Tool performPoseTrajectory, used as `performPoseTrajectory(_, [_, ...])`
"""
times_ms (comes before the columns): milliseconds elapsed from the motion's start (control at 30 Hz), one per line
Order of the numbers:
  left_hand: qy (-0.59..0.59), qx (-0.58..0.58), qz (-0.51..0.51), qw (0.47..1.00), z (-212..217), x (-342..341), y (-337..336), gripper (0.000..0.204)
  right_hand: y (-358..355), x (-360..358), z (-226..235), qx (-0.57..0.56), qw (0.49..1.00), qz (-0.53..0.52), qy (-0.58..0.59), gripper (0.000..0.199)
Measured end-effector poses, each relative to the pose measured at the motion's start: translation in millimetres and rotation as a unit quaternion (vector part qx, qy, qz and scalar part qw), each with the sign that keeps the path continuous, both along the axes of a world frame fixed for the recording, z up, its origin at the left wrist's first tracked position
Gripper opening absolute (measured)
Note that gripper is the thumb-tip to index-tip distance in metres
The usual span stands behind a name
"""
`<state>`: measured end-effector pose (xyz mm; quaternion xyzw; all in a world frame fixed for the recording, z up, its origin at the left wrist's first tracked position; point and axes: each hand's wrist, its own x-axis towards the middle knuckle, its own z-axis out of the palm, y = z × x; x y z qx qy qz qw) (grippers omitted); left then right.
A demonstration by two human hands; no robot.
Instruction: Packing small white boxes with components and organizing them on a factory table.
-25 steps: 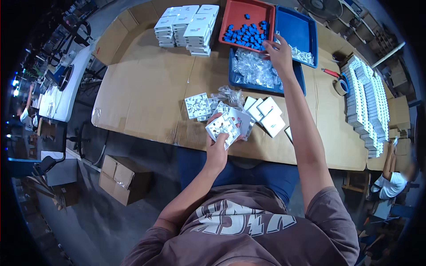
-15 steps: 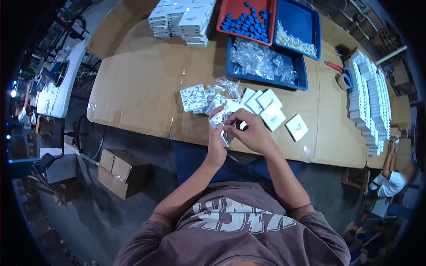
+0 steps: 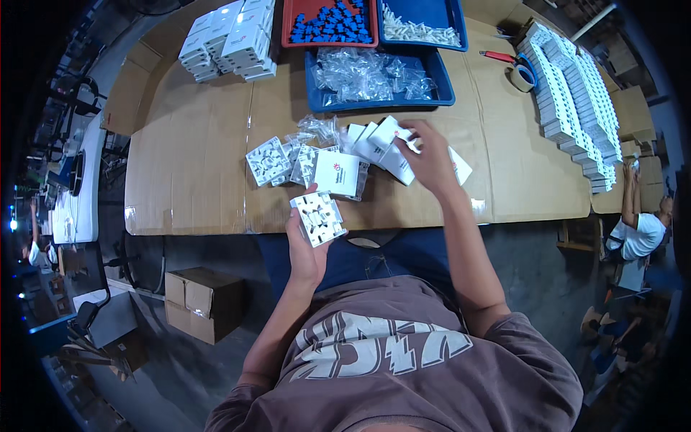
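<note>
My left hand holds a white square plastic housing, its hollow side with small inner fittings facing up. Over the fanned white square covers, my right hand pinches the edge of one cover between thumb and fingers. Part of another cover shows beyond my right wrist. Left of these lie several open housings, with a printed white cover on top of the nearer ones. Small clear plastic bags sit just behind them.
Behind stand a red tray of blue parts, a blue tray of white plugs and another blue tray of clear bags. White boxes are stacked far left, long white stacks right. Tape lies near red-handled pliers.
My right hand has left the housing and moved right to the covers. My left hand has lowered toward me with the housing, now facing up. The view has shifted right.
</note>
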<state>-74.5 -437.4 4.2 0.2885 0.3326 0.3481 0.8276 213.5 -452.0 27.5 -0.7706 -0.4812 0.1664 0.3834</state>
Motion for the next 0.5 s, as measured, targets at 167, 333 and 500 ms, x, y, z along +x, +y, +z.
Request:
performPoseTrajectory(167, [-0.034,-0.07,-0.056,0.995,12,20,3,0.064,-88,55,-45,-0.134,0.95,-0.035,-0.28,0.054])
performPoseTrajectory(333, [-0.059,-0.085,-0.133,0.986,18,50,11,0.064,-102,51,-47,-0.052,0.991,-0.029,-0.119,0.061])
performPoseTrajectory(500, [-0.051,-0.077,-0.148,0.985,21,66,13,0.062,-80,-9,7,0.106,0.987,0.121,0.002,0.063])
